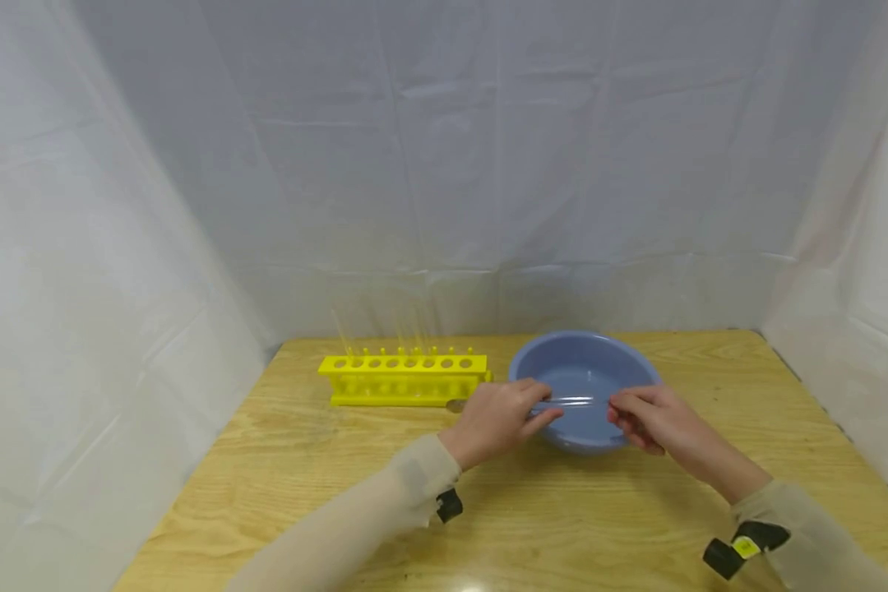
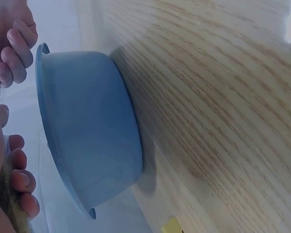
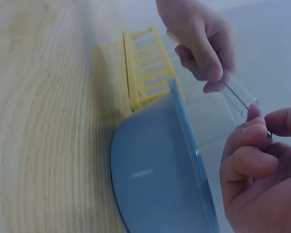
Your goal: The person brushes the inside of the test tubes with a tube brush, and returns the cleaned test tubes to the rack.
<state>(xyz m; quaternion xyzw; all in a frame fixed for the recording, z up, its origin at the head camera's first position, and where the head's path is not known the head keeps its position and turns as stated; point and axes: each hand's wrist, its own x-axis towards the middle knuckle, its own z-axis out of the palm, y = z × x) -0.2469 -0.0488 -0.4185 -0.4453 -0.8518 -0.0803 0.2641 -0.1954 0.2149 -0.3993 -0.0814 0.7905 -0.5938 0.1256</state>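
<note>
My left hand (image 1: 494,418) grips a clear glass test tube (image 1: 575,401) held level over the near part of the blue basin (image 1: 573,341). Inside the tube is a test tube brush; its brownish bristles (image 2: 8,194) show within my left hand in the left wrist view. The twisted wire (image 3: 236,95) of the brush runs out of the tube's mouth toward my right hand (image 1: 662,421). Thumb and fingers of that hand pinch the wire's end, close to the tube's mouth. My left fingers hide the tube's middle.
Left of the basin stands a yellow test tube rack (image 1: 407,367) with several clear tubes upright in its far side. Both stand toward the back of the wooden table (image 1: 518,526). White sheeting (image 1: 444,164) hangs behind and at both sides.
</note>
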